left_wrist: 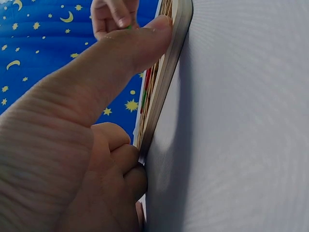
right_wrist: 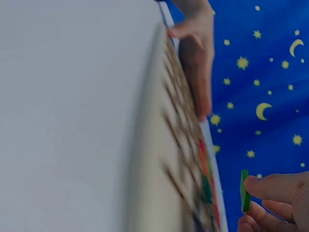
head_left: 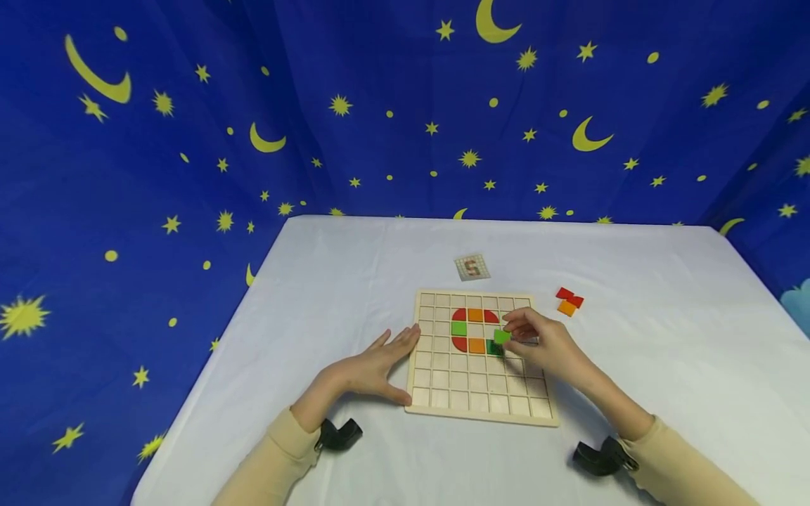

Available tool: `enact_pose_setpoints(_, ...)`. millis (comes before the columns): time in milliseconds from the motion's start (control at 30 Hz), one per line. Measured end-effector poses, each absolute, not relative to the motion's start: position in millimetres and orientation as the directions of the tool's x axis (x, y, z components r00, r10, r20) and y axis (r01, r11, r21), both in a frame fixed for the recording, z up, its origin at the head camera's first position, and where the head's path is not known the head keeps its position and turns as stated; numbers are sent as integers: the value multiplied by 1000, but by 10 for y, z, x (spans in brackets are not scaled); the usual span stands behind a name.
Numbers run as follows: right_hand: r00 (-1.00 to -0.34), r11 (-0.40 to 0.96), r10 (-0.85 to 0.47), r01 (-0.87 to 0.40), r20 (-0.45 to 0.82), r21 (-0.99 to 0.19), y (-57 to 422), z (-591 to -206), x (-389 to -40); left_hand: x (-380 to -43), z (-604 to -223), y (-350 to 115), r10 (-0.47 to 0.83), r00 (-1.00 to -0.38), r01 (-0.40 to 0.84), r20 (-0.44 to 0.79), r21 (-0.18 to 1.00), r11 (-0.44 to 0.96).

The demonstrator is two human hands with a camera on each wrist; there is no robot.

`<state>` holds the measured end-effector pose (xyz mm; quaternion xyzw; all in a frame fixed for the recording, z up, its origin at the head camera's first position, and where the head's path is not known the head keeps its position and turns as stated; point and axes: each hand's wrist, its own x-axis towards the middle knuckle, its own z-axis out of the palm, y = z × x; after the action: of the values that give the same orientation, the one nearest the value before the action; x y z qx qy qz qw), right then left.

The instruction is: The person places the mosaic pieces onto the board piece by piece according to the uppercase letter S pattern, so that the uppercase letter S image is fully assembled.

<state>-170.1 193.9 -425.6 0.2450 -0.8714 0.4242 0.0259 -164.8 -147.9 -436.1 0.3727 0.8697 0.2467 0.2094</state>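
A light wooden grid board (head_left: pixel 441 399) lies on the table, holding a ring of tiles: curved red ones, orange tiles (head_left: pixel 476 315), a light green tile (head_left: pixel 458 328) and a dark green tile (head_left: pixel 493 348). Between thumb and fingers, my right hand (head_left: pixel 549 346) pinches a light green square tile (head_left: pixel 502 337). That tile (right_wrist: pixel 245 191) stands on edge in the right wrist view, above the board. My left hand (head_left: pixel 373 369) rests at the board's left edge, fingers spread, with the thumb near the front left corner. Its thumb (left_wrist: pixel 145 46) touches the wooden rim in the left wrist view.
A small pattern card (head_left: pixel 472 267) with an S-like figure lies behind the board. To the right are loose red tiles (head_left: pixel 574 302) and an orange tile (head_left: pixel 566 308). A white cloth (head_left: pixel 354 267) covers the table, and a blue star-and-moon curtain (head_left: pixel 405 84) hangs behind.
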Motion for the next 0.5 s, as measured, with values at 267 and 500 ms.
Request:
enact_pose_setpoints(267,-862,469,-452,-450,232,-760,1872,-4381,-1569,-1658,-4347,-1470,751,-636,550,-176,580,601)
enact_pose_setpoints(500,-862,493,-469,-438,195,-751,1843,-4417,-1529,-1644,-4341,-1470,747,-639,548,-184,572,610)
